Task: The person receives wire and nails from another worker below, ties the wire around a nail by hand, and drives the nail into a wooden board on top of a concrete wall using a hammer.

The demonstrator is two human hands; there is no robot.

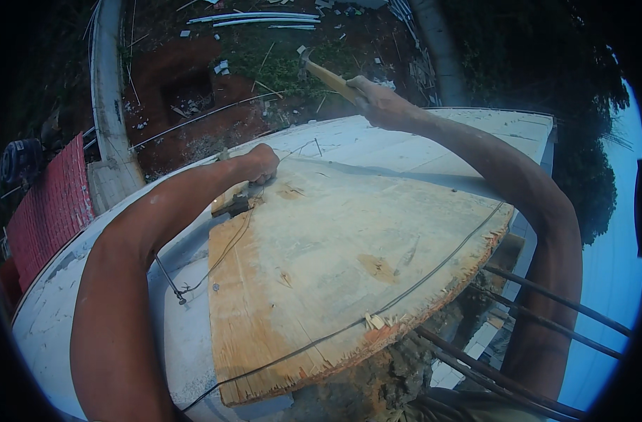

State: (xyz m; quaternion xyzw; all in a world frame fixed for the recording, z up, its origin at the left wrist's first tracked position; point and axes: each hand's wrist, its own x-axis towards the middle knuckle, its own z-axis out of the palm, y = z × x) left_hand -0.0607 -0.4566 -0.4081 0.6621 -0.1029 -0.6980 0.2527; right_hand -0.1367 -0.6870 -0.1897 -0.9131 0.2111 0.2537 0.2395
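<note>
My right hand (383,103) is raised at the upper middle, closed around the pale wooden handle of a hammer (329,79). The dark hammer head points away to the far left. My left hand (262,164) is a fist at the far left corner of a worn plywood board (349,239). What its fingers grip is hidden; thin wire shows close by. The board has a curved, splintered near right edge, and a dark wire (321,340) runs along it. Beside my left forearm, a metal rod (170,280) with a twist of wire stands near the board's left side.
Several steel bars (546,299) stick out at the right, by rough concrete (363,383) under the board. A white curved ledge (321,137) surrounds the board. Far below lie reddish ground, white pipes (257,19), a paved strip (110,91) and a red corrugated roof (50,214).
</note>
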